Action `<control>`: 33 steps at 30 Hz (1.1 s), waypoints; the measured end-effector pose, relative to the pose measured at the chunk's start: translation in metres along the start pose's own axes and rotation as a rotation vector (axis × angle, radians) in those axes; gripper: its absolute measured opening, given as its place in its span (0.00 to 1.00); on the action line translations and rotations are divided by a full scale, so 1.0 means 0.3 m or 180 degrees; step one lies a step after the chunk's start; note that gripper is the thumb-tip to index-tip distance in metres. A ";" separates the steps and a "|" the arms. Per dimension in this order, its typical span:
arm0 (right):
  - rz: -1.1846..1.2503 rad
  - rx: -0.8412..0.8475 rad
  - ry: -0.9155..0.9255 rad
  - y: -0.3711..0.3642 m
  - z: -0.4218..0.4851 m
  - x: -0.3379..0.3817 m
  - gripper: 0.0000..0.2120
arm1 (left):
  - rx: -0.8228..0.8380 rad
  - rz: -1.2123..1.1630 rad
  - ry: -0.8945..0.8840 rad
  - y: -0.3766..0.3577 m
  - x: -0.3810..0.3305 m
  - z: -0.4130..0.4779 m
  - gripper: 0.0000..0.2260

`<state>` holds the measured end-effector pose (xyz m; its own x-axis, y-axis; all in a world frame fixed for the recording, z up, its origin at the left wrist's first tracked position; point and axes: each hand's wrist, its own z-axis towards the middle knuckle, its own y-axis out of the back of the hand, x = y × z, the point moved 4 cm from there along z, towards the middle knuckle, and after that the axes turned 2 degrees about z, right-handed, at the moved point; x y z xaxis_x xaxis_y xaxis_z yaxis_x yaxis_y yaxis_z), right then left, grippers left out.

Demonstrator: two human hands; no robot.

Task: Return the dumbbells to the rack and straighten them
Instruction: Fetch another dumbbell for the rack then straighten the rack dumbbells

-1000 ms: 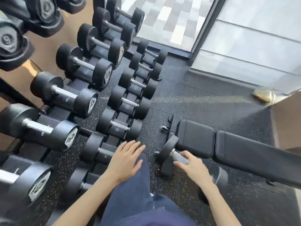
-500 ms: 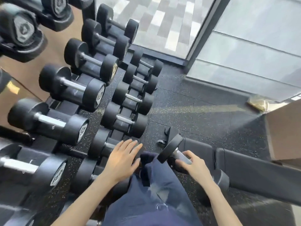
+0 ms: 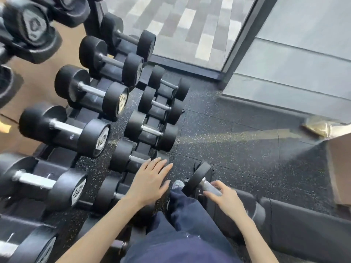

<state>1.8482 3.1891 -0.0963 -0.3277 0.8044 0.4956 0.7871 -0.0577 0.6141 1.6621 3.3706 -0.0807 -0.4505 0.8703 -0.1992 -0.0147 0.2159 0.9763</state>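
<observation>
The right grip (image 3: 226, 199) is clenched round the metal handle of a black round-headed dumbbell (image 3: 198, 178), held low at the near right, just beside the person's navy trouser leg (image 3: 182, 215) and a grey shoe toe (image 3: 177, 184). The dumbbell is tilted, its visible head up and to the left; its other end is hidden behind the wrist. It is off the dumbbell rack (image 3: 144, 147) and just right of the rack's lower tier. The left grip (image 3: 150, 182) is released, fingers straight and slightly spread, palm down over the near end of that lower tier, its fingertips by the handle of a small racked dumbbell (image 3: 121, 156); whether it touches is unclear. Larger dumbbells (image 3: 91, 135) sit in a row on the upper tier to the left. A black padded weight bench (image 3: 303, 228) lies at the near right on the speckled rubber floor (image 3: 228, 149).
</observation>
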 end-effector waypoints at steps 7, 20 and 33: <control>-0.0252 -0.0129 0.0028 0.254 0.236 0.093 0.16 | -0.0126 0.0083 -0.0112 0.071 -0.005 0.323 0.23; -0.0349 -0.0037 -0.0042 0.482 0.574 0.173 0.18 | 0.0020 -0.0005 -0.0086 0.106 0.129 0.777 0.23; -0.0976 0.0027 0.0177 0.882 1.198 0.593 0.21 | -0.0155 -0.0071 0.0005 0.233 0.431 1.471 0.23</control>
<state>2.1860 3.5294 -0.0664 -0.5785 0.7498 0.3210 0.6513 0.1878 0.7352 1.9969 3.6935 -0.0755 -0.4510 0.8647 -0.2210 -0.0683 0.2134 0.9746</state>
